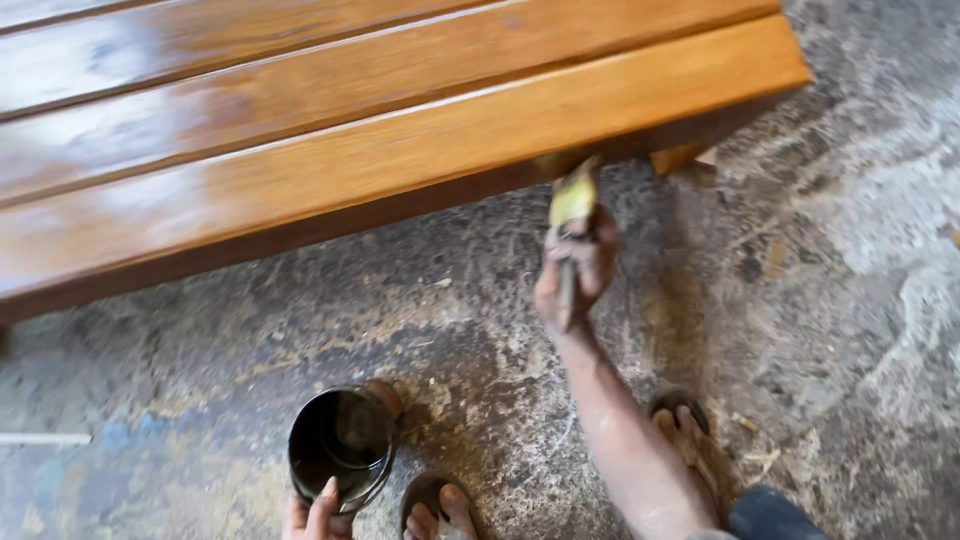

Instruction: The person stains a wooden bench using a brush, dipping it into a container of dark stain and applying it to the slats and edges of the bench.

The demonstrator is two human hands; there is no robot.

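A slatted wooden bench [330, 130], glossy with wet amber varnish, is seen across the upper half of the frame, running from the left edge to the upper right. Its front edge slopes from the lower left up to the right corner.

The right hand [572, 272] is found just right of centre, below the bench's front edge, with the forearm extending down to the lower right. The fingers are closed tightly round the handle of a paintbrush [572, 200], which is held upright. The yellow-stained bristle end is pressed against the dark underside of the front slat.

The left hand [315, 512] is seen at the bottom edge, left of centre, only partly in frame. Its fingers are curled over the near rim of a round metal tin [342, 445], which is gripped there. The tin is tilted with its mouth turned towards the camera, and a dark liquid is seen inside.

A sandalled foot [438, 508] is noted just right of the tin at the bottom edge, and a second foot [685, 430] lies beside the right forearm at lower right. The concrete floor [840, 280] is stained, patchy and strewn with small wood shavings
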